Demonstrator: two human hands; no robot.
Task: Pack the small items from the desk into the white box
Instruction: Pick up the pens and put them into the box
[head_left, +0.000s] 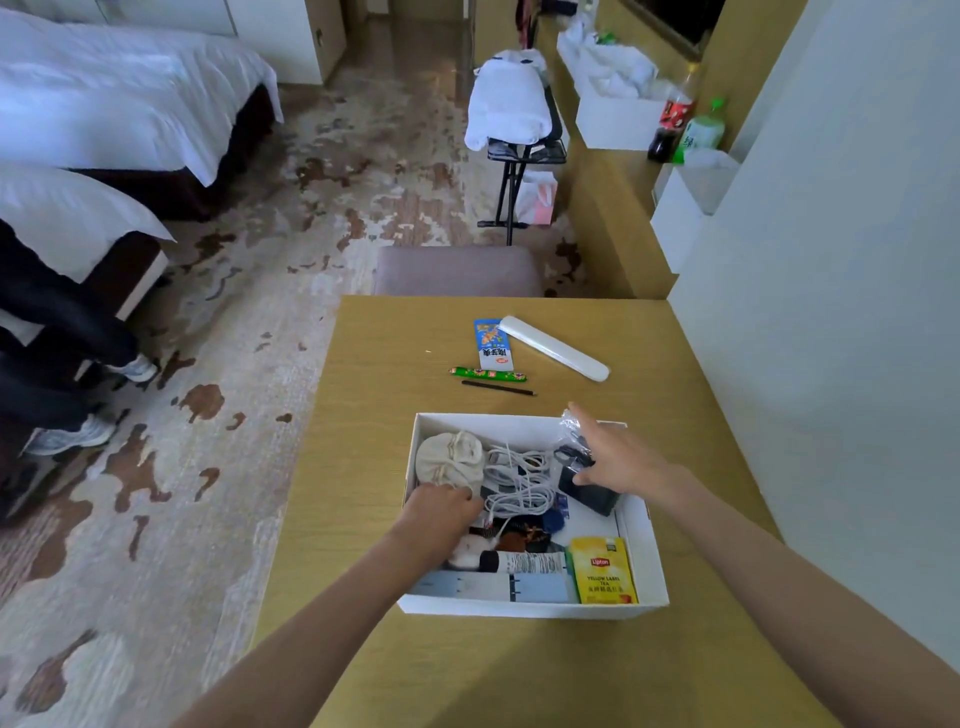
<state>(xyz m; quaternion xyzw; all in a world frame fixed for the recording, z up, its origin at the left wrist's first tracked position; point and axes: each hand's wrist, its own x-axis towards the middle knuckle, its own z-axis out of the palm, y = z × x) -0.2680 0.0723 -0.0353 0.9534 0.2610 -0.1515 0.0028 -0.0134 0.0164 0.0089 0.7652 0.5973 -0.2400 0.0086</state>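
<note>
Left hand (441, 512) is inside the white box (644, 540) at its left wall, fingers curled down near the base of a cream drawstring pouch (451, 460). Can't tell whether it's gripping anything; fingertips are hidden.

Box sits near the centre of the wooden desk (374, 415), long axis running left-right, open top up. The front wall is well back from the desk's near edge, with bare desk in front. The left wall is close to the desk's left edge, with only a narrow strip of room there.

Contents, left to right:
- pouch in the far-left corner
- tangled white cable (519, 480) mid-box
- dark patterned item below it, unclear what
- tube with a black cap (524, 562) lying left-right along the near side, cap to the left
- pale blue flat pack (498, 587) against the front wall, also left-right
- yellow Lipton tea packet (604, 571) upright in the near-right corner

Right hand (618, 460) is over the box's far-right area, fingers spread apart and pointing far-left, resting on or just above a dark item in clear plastic wrap (587, 483). Not closed on it.

Still on the desk beyond the box, well apart from it:
- green sausage stick (491, 375), left-right
- thin black pencil (498, 388) just nearer, almost parallel, slightly angled
- blue-and-white packet (492, 344), long axis pointing away from the camera
- white oblong case (553, 347), diagonal from far-left to near-right, its far end touching or overlapping the packet's top

Right of the case the desk is bare up to the wall.
</note>
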